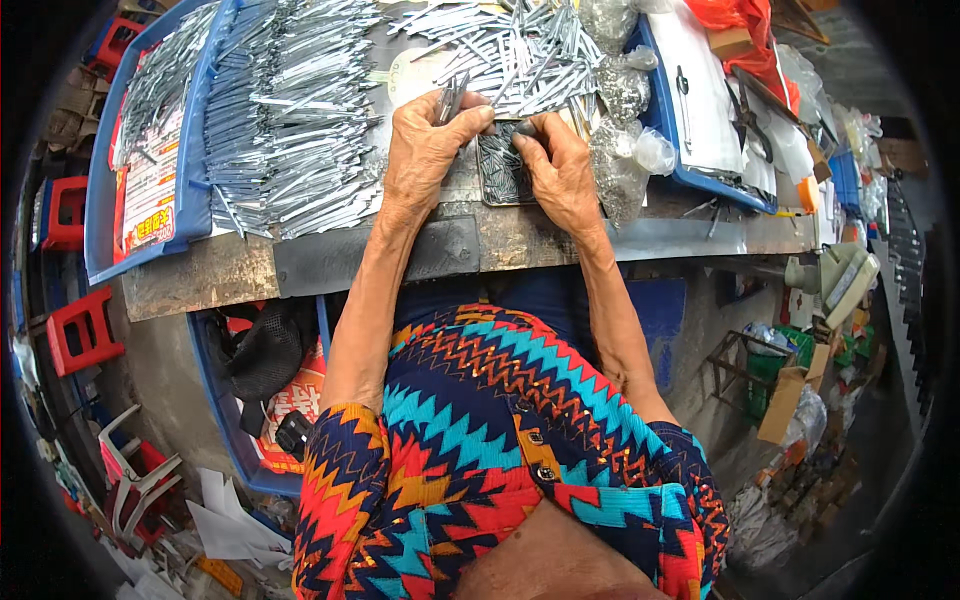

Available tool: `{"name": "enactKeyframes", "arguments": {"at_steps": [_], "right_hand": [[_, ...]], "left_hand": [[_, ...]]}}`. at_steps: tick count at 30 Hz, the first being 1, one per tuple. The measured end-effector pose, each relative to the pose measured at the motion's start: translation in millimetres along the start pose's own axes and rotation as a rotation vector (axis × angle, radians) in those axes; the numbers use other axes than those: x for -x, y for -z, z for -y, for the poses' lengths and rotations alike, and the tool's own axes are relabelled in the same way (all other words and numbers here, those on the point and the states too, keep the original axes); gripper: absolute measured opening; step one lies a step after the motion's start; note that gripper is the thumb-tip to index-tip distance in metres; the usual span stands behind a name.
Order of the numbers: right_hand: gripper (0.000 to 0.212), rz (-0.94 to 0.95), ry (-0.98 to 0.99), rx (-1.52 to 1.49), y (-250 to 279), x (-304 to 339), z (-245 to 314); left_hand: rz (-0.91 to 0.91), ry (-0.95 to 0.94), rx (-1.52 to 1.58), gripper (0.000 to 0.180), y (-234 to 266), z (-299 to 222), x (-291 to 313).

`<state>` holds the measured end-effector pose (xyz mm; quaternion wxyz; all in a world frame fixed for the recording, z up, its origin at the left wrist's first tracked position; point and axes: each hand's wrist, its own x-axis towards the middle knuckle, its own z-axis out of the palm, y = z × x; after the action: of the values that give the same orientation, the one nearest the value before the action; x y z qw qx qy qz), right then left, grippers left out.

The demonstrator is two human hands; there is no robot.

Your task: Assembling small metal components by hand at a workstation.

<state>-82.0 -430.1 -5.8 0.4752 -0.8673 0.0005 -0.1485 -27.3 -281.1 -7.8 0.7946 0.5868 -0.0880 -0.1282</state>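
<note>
My left hand (428, 145) is closed around a few slim grey metal strips (453, 97), which stick up past the fingers. Its thumb points toward my right hand (562, 170). The right fingertips are pinched together over a small dark-rimmed tray (515, 201) of small dark metal pins (499, 165); whatever they hold is too small to make out. Just beyond both hands, a loose pile of shiny metal strips (520, 60) spreads across the table. Clear plastic bags of small parts (622, 160) lie right of my right hand.
Rows of stacked metal strips (315, 130) cover the table's left side, beside a blue tray (190, 200) with more strips. At right, another blue tray (715, 190) holds white sheets and pliers (748, 120). Below the worn table edge (200, 285) sits a blue crate (225, 430).
</note>
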Motion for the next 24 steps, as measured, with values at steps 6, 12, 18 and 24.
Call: {"name": "enactKeyframes", "arguments": {"at_steps": [6,12,18,24], "right_hand": [[0.01,-0.013,0.098,0.003,-5,2,5],[0.011,0.007,-0.212,-0.428,-2,-1,6],[0.011,-0.201,-0.265,-0.655,2,-3,-1],[0.008,-0.435,-0.075,-0.355,6,-10,14]], "left_hand": [[0.063,0.04,0.126,0.017,-5,6,5],[0.114,0.069,0.214,0.015,-8,13,7],[0.065,0.06,0.166,0.013,-4,12,7],[0.037,0.029,0.139,0.013,-8,5,9]]}}
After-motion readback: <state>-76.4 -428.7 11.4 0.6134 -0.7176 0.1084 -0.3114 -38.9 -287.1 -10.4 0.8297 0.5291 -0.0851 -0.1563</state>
